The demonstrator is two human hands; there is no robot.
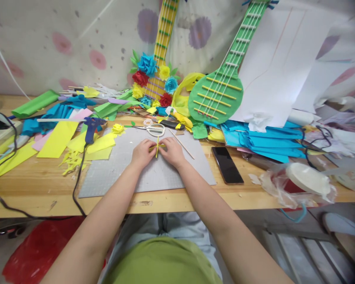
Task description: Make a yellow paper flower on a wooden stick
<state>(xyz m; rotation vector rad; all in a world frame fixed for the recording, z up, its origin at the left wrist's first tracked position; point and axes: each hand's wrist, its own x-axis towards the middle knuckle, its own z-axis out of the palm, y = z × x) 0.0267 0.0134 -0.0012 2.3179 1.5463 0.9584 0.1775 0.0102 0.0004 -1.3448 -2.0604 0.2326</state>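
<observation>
Over the grey cutting mat (106,181), my left hand (143,152) and my right hand (172,151) meet around a small cross of narrow yellow paper strips (157,152). Fingers of both hands are closed on it, one hand at each side. One strip runs upright between the hands; the other passes sideways into the fingertips, which partly hide it. White-handled scissors (156,129) lie just beyond my hands. A thin stick (182,145) rests on the mat beside my right hand. A yellow paper rose (117,128) sits at the mat's far left.
At left, a blue glue gun (91,128) rests on yellow paper (57,140), its black cord crossing the table edge. A phone (227,165) lies right of the mat. A green paper instrument (215,96) and a flower-trimmed yellow one (162,47) lean behind. Blue paper (263,140) is stacked at right.
</observation>
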